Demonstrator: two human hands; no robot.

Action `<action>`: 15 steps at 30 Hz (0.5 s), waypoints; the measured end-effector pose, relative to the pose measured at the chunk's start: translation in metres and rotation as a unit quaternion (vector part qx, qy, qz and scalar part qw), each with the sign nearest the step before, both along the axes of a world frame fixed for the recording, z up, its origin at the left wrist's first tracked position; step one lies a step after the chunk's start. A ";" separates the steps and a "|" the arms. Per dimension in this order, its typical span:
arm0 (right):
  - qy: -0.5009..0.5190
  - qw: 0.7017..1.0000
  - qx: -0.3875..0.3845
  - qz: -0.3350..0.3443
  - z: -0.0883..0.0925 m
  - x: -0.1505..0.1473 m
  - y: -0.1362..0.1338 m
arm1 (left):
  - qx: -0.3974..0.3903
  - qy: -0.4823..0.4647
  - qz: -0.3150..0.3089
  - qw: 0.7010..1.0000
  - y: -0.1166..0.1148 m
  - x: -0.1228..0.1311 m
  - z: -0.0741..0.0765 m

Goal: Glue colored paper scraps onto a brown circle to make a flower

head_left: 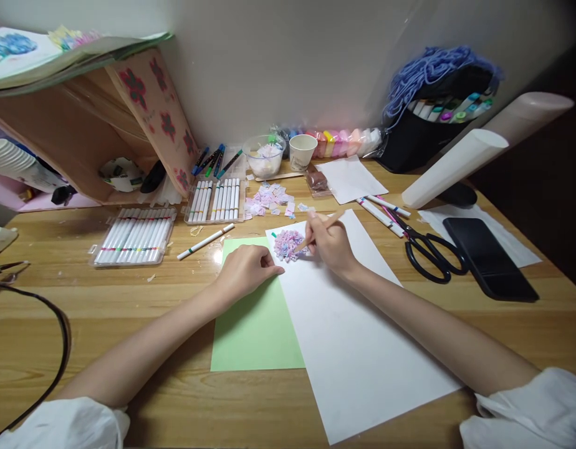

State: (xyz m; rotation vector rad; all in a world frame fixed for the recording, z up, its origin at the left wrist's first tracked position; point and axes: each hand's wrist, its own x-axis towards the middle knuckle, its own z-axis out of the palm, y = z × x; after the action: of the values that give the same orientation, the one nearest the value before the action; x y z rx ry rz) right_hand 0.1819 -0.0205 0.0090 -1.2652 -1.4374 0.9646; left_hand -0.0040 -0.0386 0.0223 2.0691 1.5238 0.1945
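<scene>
My right hand (329,240) is closed around a flat wooden craft stick (335,218). The stick's lower tip touches a round cluster of small pink and lilac paper scraps (287,245) near the top left corner of a white sheet (358,349). A short green mark (273,235) shows beside the cluster. My left hand (250,267) rests on a light green sheet (255,337), its thumb reaching the white sheet's left edge. Its fingers are curled in, partly hidden, and nothing shows in them. The white sheet overlaps the green one.
Loose paper scraps (269,198), a clear bowl (265,159) and a paper cup (303,151) stand behind. Marker cases (133,238) lie left, with a loose marker (206,242). Scissors (431,252), a phone (491,259) and a white tube (456,168) are right.
</scene>
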 end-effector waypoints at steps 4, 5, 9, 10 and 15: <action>0.037 0.998 0.046 -0.020 -0.010 0.018 -0.014 | -0.003 0.006 -0.009 1.000 0.001 -0.004 0.003; 0.050 0.997 0.054 -0.024 -0.013 0.021 -0.017 | 0.003 0.008 -0.008 1.000 0.003 -0.006 0.006; 0.096 0.994 0.041 -0.040 -0.023 0.032 -0.016 | 0.099 0.013 0.033 0.994 0.024 -0.009 0.017; 0.107 0.993 0.034 -0.043 -0.024 0.033 -0.014 | 0.133 0.022 0.046 0.990 0.032 -0.008 0.019; 0.144 0.988 0.019 -0.059 -0.026 0.034 -0.007 | 0.212 0.130 0.102 0.963 0.079 0.000 0.014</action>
State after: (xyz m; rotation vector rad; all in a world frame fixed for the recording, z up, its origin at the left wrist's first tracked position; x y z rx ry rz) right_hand 0.2157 -0.0273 -0.0165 -1.1189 -1.1401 0.9910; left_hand -0.0043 0.0406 0.0362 2.3326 1.9998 0.3676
